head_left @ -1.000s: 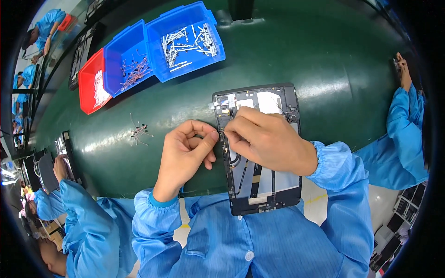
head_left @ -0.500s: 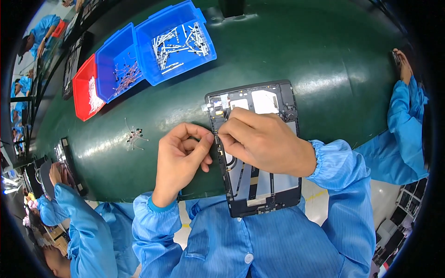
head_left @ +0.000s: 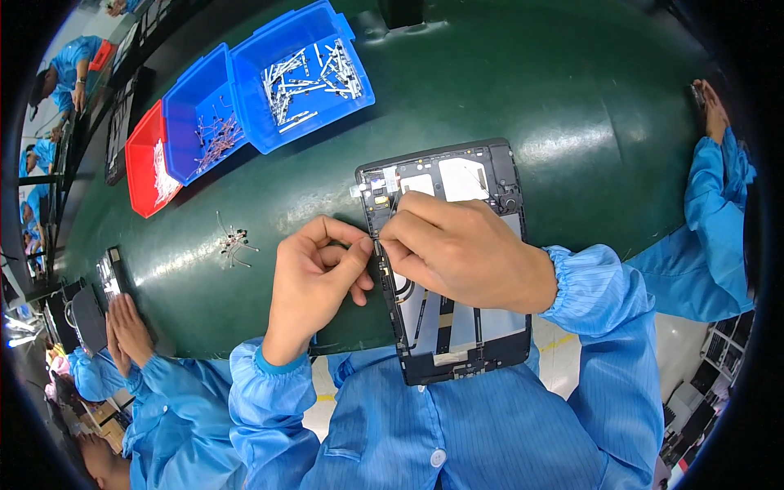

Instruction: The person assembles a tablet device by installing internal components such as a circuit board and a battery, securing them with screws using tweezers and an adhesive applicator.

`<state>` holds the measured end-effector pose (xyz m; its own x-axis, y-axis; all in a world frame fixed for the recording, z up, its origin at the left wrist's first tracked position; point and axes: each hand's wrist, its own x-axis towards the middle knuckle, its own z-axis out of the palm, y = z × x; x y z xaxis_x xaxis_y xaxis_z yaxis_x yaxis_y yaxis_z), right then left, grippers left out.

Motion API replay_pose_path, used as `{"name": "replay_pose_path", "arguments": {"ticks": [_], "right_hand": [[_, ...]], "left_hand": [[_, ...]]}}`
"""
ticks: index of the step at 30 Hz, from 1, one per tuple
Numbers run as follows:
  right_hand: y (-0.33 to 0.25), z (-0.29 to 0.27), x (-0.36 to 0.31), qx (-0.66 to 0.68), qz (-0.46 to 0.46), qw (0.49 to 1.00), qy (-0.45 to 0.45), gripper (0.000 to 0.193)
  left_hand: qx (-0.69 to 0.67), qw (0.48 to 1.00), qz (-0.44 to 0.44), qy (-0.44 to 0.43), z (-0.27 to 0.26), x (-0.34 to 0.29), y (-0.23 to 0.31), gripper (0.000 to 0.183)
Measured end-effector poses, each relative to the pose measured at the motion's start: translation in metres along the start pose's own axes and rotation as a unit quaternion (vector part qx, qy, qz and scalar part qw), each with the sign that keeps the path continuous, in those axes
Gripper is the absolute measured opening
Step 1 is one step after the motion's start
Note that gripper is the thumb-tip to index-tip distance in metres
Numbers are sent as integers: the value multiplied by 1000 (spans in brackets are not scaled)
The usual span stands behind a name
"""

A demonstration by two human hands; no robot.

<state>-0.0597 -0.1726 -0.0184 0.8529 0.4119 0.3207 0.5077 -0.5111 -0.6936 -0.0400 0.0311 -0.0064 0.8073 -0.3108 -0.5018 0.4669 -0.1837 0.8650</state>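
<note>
An opened tablet [head_left: 498, 322] lies in front of me with its inside facing up, reaching past the table's near edge. Circuit parts, black ribbon cables and pale panels show within its black frame. At the frame's left side, the thumb and forefinger of my left hand [head_left: 314, 286] are pinched together. My right hand [head_left: 469, 249] reaches over the tablet, its fingers pinched close to the left fingertips. Whatever sits between the fingers is too small to make out. Left of my hands, a small heap of wired parts [head_left: 234, 238] rests on the green table.
Toward the back left stand a red bin [head_left: 139, 175] with white pieces, a blue bin [head_left: 181, 102] with thin wired parts, and a larger blue bin [head_left: 249, 61] with white and black strips. Co-workers' hands [head_left: 129, 331] are at the left edge, others [head_left: 715, 114] at the right.
My hands keep almost the same pinch at the tablet's left side. The co-worker on the left has brought their hands together beside a dark device.
</note>
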Motion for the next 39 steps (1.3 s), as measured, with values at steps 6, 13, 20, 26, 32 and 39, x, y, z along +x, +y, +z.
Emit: {"name": "replay_pose_path", "arguments": {"ticks": [6, 13, 20, 26, 32, 39], "right_hand": [[1, -1, 1, 2, -3, 1000, -12, 13], [0, -1, 1, 9, -4, 1000, -5, 13], [-1, -3, 3, 57, 29, 998, 17, 12], [0, -6, 2, 62, 50, 997, 10, 11], [-1, -7, 3, 88, 49, 995, 12, 11], [4, -5, 3, 86, 59, 995, 3, 12]], "left_hand": [[-2, 1000, -14, -5, 0, 2, 2, 11], [1, 1000, -12, 15, 4, 4, 2, 9], [-19, 999, -7, -33, -12, 0, -2, 10], [-23, 999, 19, -29, -8, 1, -5, 10], [-3, 1000, 5, -22, -5, 3, -3, 9], [14, 1000, 1, -5, -2, 3, 0, 8]]}}
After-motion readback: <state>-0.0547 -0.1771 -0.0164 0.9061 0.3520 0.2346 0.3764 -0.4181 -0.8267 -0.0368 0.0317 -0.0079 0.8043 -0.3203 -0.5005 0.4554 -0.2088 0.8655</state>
